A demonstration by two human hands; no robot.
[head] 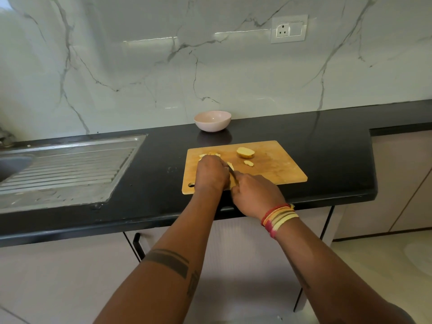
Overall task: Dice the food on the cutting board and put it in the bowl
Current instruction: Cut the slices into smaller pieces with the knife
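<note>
Left of us lies the steel sink drainboard (67, 164); beyond the wooden cutting board (275, 169) the pink bowl (212, 120) sits empty. Our left hand (211, 175) curls over food pieces (209, 155) at the board's left, while our right hand (256, 195) grips the knife (231, 171). A potato half (245, 152) and a slice (248, 163) lie farther right.

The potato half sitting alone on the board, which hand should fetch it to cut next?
Probably the left hand. It only holds down cut pieces, so it can let go, while the right hand grips the knife. The potato half lies on the cutting board, right of both hands.
</note>
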